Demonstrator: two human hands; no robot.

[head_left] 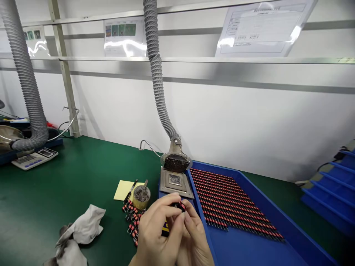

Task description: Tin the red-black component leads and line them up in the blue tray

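Both my hands are together at the lower middle, their fingertips pinched on one small red-and-black component (181, 205). My left hand (156, 231) grips its left side, and my right hand (195, 231) holds the right side between thumb and fingers. Just beyond them sits a metal solder pot (177, 189) with a silvery square bath. A loose pile of similar red-and-black components (133, 223) lies left of my left hand. To the right, a blue tray (230, 245) carries several neat rows of such components. A yellow-and-black item behind my fingers is mostly hidden.
A fume hood on a grey hose (158, 74) hangs behind the pot. A cup of grey residue (141, 201) stands by a pen and yellow notes (121, 190). White gloves (90, 225) and a calculator (34, 159) lie left. Blue racks (330, 199) stand right.
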